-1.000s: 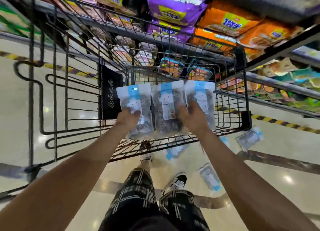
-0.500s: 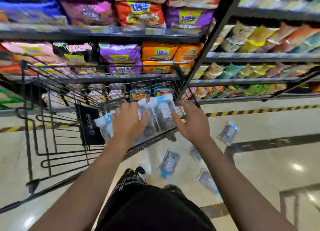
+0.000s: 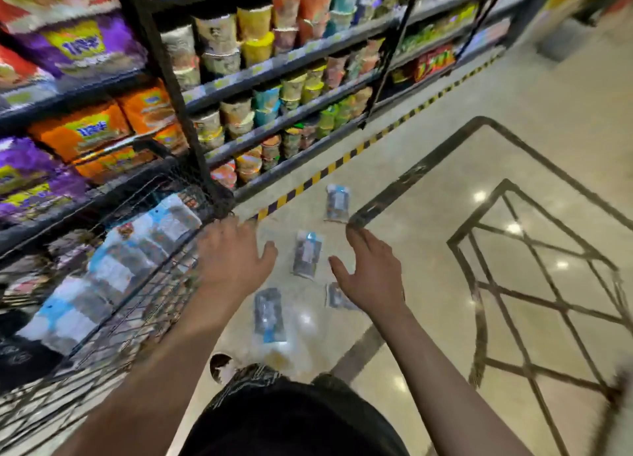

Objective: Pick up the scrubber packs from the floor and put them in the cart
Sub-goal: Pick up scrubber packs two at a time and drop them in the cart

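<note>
Clear plastic, nearest pack (image 3: 270, 315): seen lying flat on the polished floor (image 3: 428, 267), just ahead of the person's knees and below the gap between the two hands; judged the easiest first pick, best pinched by its blue header edge since the film looks slippery.
Left hand (image 3: 234, 255): held palm down over the floor just beside the cart's corner, fingers spread and nearly straight, thumb out toward the middle pack; nothing is gripped.
Right hand (image 3: 371, 272): held palm down at about the same reach, fingers relaxed and splayed, thumb pointing inward; nothing is held.
Pack under right hand (image 3: 337, 296): partly hidden by the wrist; its lie cannot be told fully.
Middle pack (image 3: 307, 254): seen flat between the two thumbs, touched by neither.
Step in hand: judged to be the reach down for the next load; a lower crouch is called for, and several packs could be gathered into one stack so both hands clamp it from the sides.
Cart (image 3: 102, 349): wire basket at the left, with earlier-loaded scrubber packs (image 3: 113, 267) lying inside, blurred.
Risk: packs may slide on the glossy tile if pushed rather than lifted.
Far pack (image 3: 337, 203): seen lying near the striped floor tape (image 3: 342, 161), well beyond both hands.
Shelves (image 3: 274, 113): stocked with cup goods and bags behind.
</note>
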### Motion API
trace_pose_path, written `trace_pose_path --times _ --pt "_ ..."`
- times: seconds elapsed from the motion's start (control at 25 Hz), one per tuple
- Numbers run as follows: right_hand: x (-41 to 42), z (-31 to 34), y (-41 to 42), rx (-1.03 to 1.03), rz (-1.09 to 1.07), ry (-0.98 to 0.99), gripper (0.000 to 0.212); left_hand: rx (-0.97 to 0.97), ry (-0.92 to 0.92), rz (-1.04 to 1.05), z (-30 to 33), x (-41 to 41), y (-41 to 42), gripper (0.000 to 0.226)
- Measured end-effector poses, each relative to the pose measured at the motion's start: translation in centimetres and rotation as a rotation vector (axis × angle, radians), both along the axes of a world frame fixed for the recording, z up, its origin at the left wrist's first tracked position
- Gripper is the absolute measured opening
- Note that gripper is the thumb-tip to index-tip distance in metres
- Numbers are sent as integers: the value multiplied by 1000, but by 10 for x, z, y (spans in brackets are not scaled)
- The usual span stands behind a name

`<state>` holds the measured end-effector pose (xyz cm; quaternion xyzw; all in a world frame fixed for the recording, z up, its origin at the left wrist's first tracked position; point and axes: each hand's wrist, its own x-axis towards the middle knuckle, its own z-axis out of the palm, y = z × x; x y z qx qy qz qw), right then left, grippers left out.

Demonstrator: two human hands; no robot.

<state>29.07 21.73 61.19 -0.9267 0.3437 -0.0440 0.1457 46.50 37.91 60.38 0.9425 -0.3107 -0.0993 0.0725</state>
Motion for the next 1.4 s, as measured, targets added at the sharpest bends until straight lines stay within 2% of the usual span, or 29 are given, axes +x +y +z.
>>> trace_pose_path --times 0.28,0.48,0.72,0.88,1.04,1.24,1.32,1.4 --pt "-152 -18 -49 5 -302 50 71 -2 0 -241 -15 -105 -100 66" --pt "-204 -16 -82 24 -403 103 69 8 33 -282 -16 -143 -143 65" --pt "-178 -19 -135 73 -365 55 70 54 37 -238 -21 -120 -183 62" --pt "-137 -24 -188 87 -314 110 70 -5 25 -207 -31 -97 -219 66" --pt "-88 -25 -255 26 -208 160 69 69 120 -118 -36 -61 -267 58" --pt "-51 -31 -310 8 -122 161 67 53 102 -77 -53 -30 -308 59" --pt "-47 -47 -319 93 -128 184 64 70 90 -73 -69 -28 -314 64" --pt "-46 -80 -323 197 -103 228 64 141 128 -33 -98 -28 -319 59"
